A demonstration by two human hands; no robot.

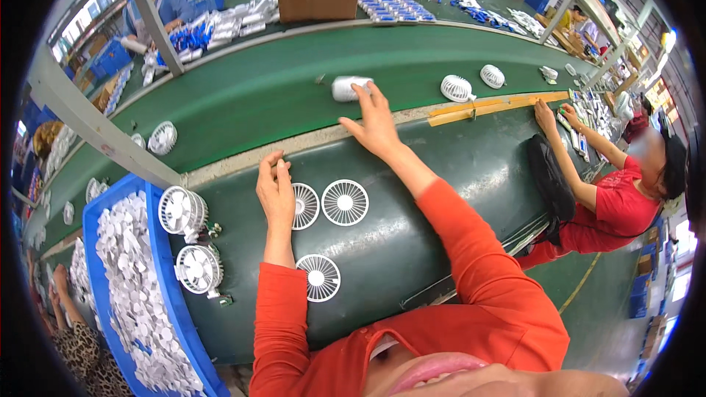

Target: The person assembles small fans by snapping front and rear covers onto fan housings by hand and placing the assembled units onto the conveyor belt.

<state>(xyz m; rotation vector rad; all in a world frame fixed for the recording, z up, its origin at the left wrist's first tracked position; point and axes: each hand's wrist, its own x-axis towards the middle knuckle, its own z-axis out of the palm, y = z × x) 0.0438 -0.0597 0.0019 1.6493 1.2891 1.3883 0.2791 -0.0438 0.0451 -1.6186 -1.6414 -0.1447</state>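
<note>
Over the green conveyor belt, my right hand (376, 121) reaches out with thumb and fingers apart. Its fingertips are at the edge of a white rounded fan part (347, 89), smeared by motion; whether they touch is unclear. My left hand (276, 187) hovers at the bench's far edge, fingers loosely bent, with nothing visible in them. Beside it lie one round white fan grille (304, 206), partly hidden by my wrist, and a second grille (345, 202). A third grille (318, 278) lies nearer me. Two white fan heads (182, 210) (198, 269) with small circuit boards stand at the left.
A blue crate (213, 375) of small white parts borders the bench on the left. More fan heads (457, 88) lie on the conveyor (257, 114). A metal post (103, 121) rises at the left. A co-worker in red (625, 191) works at the right, beside a black bag (550, 180).
</note>
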